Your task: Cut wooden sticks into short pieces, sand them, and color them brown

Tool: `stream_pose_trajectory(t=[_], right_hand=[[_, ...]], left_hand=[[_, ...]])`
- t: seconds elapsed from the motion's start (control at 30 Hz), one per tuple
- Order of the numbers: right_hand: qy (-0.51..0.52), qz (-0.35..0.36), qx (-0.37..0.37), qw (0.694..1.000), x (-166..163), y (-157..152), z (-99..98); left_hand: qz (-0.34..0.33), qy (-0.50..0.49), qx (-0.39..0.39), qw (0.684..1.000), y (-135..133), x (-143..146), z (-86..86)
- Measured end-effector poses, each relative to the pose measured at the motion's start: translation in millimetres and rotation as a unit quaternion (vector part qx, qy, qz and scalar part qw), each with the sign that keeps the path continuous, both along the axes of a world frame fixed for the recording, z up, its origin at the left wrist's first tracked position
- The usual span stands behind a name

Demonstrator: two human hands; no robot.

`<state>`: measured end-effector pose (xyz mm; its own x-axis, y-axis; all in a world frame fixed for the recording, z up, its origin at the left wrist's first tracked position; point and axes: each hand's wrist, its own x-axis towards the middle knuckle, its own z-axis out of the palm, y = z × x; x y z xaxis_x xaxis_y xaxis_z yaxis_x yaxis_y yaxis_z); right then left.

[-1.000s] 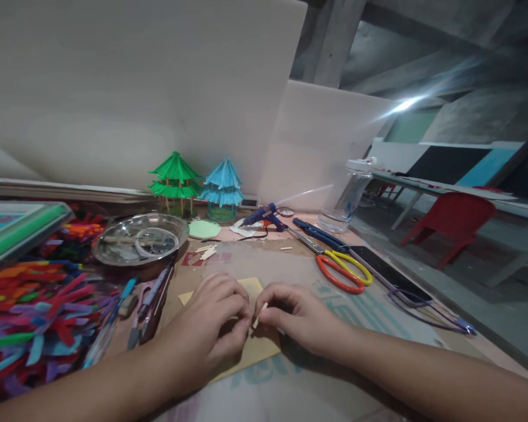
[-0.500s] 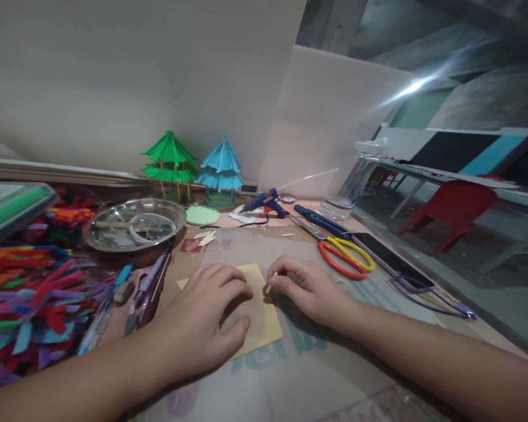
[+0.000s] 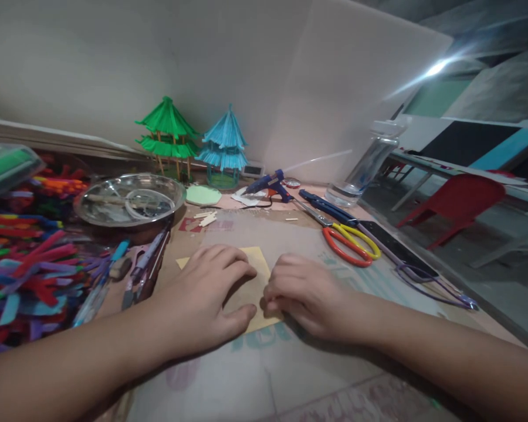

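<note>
Head: right hand [image 3: 305, 296] now on card [image 3: 246, 298]

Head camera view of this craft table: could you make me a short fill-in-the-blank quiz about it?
1. The left hand presses on a ____ sheet of paper.
2. The paper pagoda left of the blue pagoda is ____.
3. The scissors have one yellow handle loop and one ____ loop.
Missing words: yellow; green; orange.
</note>
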<state>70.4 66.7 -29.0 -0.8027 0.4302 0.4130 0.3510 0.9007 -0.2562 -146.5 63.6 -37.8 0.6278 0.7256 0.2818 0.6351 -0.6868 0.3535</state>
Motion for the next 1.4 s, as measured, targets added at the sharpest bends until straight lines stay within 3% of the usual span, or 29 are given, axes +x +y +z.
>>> stream_pose_trajectory(t=[0.1, 0.2, 0.37, 0.53, 0.67, 0.83, 1.0, 1.13, 1.3, 1.4], right_hand=[[-0.008, 0.017, 0.049, 0.999, -1.2, 1.3, -2.3], [-0.008, -0.012, 0.096, 0.995, -1.8, 6.4, -3.7], [0.01, 0.01, 0.025, 1.0, -2.8, 2.0, -1.3], [-0.008, -0.019, 0.084, 0.996, -3.9, 2.9, -1.5], [-0.014, 0.01, 0.01, 1.0, -3.7, 1.4, -0.6], [-0.014, -0.029, 0.063, 0.997, -2.0, 5.5, -1.0], [-0.006, -0.006, -0.015, 1.0, -2.4, 1.0, 1.4], [-0.017, -0.033, 0.049, 0.998, -3.8, 0.4, 2.0], [-0.012, 0.004, 0.023, 1.0, -5.5, -2.6, 1.4], [-0.013, -0.019, 0.062, 0.998, -4.0, 1.4, 0.5]], left_hand=[[-0.006, -0.001, 0.011, 1.0, 0.6, -0.2, -0.9], [-0.017, 0.009, 0.022, 1.0, 1.2, -0.1, -0.8], [-0.007, 0.016, 0.008, 1.0, 0.9, 0.2, -0.1], [-0.015, 0.029, 0.021, 0.999, 0.9, 0.1, -0.3], [-0.018, 0.012, 0.026, 0.999, 1.3, -0.7, -2.3], [-0.019, 0.025, 0.031, 0.999, 1.1, -0.8, -2.5], [-0.024, 0.027, 0.032, 0.999, 1.2, -0.5, -1.7], [-0.018, 0.036, 0.026, 0.999, 1.4, -0.2, -0.8], [-0.019, 0.025, 0.013, 0.999, 1.2, -0.9, -0.6], [-0.019, 0.035, 0.015, 0.999, 1.4, -1.0, -0.4]])
